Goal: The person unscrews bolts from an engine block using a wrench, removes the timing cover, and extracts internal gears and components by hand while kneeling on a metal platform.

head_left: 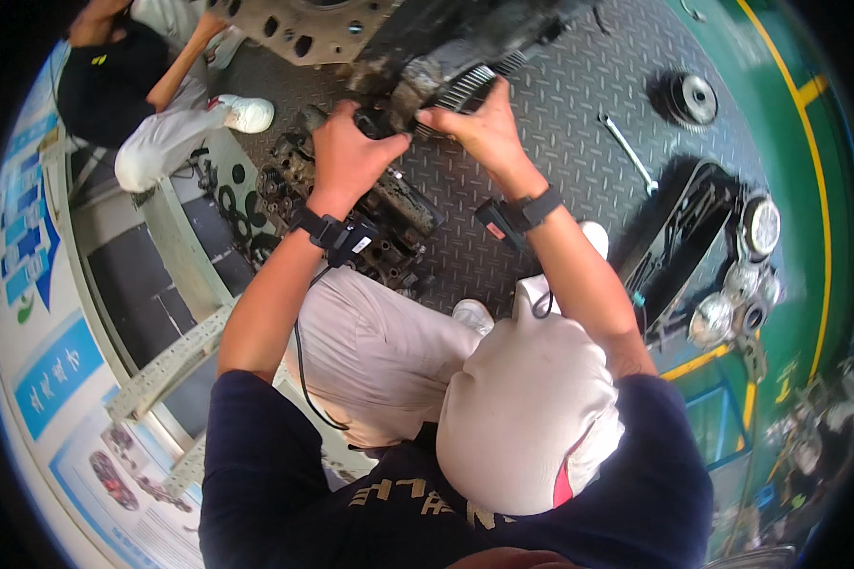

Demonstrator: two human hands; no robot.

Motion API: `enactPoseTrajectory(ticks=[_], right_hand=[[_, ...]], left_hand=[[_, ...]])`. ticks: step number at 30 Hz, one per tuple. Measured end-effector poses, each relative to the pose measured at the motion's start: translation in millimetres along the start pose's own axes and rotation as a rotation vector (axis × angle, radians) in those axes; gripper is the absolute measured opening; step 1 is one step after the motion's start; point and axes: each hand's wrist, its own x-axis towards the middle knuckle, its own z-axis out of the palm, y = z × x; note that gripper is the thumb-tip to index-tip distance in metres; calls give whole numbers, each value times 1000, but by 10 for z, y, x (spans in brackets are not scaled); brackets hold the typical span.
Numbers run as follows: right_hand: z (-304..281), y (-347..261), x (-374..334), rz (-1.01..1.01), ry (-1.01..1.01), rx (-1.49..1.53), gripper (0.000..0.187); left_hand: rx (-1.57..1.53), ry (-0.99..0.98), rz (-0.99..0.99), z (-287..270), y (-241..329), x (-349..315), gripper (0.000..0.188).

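Observation:
A large dark engine block (455, 38) fills the top middle. On its near end sits a toothed gear wheel (463, 87). My right hand (484, 133) grips the gear, thumb on the near side and fingers over the toothed rim. To the left, my left hand (351, 156) curls at a dark part beneath the block, its thumb pointing toward the gear; what lies inside its fingers is partly hidden. Below my left hand, a greasy metal engine part (389, 223) with several openings rests on the floor. Both wrists wear black straps with small boxes.
On the patterned metal floor to the right lie a wrench (628, 152), a round toothed wheel (695, 99) and a black tray of tools (678, 232). Beside the tray are shiny round metal parts (716, 318). Another person (128, 90) sits at upper left, near a pale metal frame (185, 237).

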Motion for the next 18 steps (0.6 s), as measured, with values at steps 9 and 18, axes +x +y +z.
enactPoseTrajectory(ticks=[9, 18], right_hand=[[-29, -56, 17, 52, -57, -11, 90], [-91, -6, 24, 125, -120, 137, 80]], left_hand=[[-29, -24, 77, -5, -48, 78, 61], [-133, -21, 23, 53, -142, 66, 58]])
